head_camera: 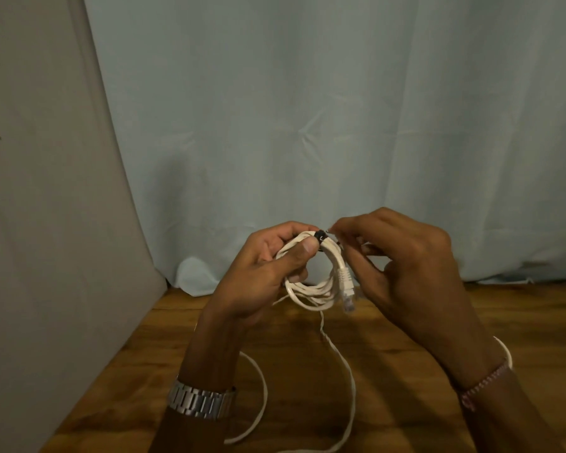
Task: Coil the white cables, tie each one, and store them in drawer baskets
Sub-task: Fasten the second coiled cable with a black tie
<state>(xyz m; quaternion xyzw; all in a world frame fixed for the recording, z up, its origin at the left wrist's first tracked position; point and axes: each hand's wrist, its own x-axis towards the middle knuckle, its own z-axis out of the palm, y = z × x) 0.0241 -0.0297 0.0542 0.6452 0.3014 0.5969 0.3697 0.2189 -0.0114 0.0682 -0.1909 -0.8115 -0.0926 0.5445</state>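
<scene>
A white cable coil point(311, 289) hangs in the air above the wooden table point(406, 338). My left hand point(268, 266) grips the coil's upper left, thumb pressed on the strands. A small black tie point(321, 238) wraps the top of the coil. My right hand point(402, 256) pinches at that tie with its fingertips. A clear plug point(347, 289) on the cable's end dangles at the coil's right side. Another stretch of white cable point(340, 364) trails from the coil down onto the table.
A pale blue curtain point(307, 125) hangs close behind the table and a grey cloth point(46, 191) covers the left side. A loose white cable loop point(258, 397) lies on the table under my left wrist.
</scene>
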